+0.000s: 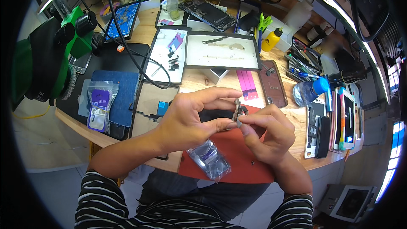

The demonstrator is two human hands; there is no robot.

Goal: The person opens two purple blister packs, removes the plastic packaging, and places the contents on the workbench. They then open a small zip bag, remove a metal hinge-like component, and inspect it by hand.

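My left hand [194, 117] grips a small metallic device part [236, 109] on edge between thumb and fingers, above a red work mat [235, 162]. At the part's lower end, my right hand [270, 133] pinches a small pale grey piece [239, 122] between thumb and forefinger. A dark curved bit [244, 110] shows just behind the part; whether it is joined to it I cannot tell. Below my hands, a clear plastic packet [210, 160] lies on the mat. Left of my wrist, a phone frame [140, 114] is partly covered by my forearm.
A green microscope [41, 60] stands at the left, near a bagged purple packet [99, 109] on blue cloth [132, 86]. Ahead is a white tray [222, 51]. To the right are a yellow bottle [272, 39], a blue-capped bottle [306, 92], tools [302, 57] and a black phone [323, 136].
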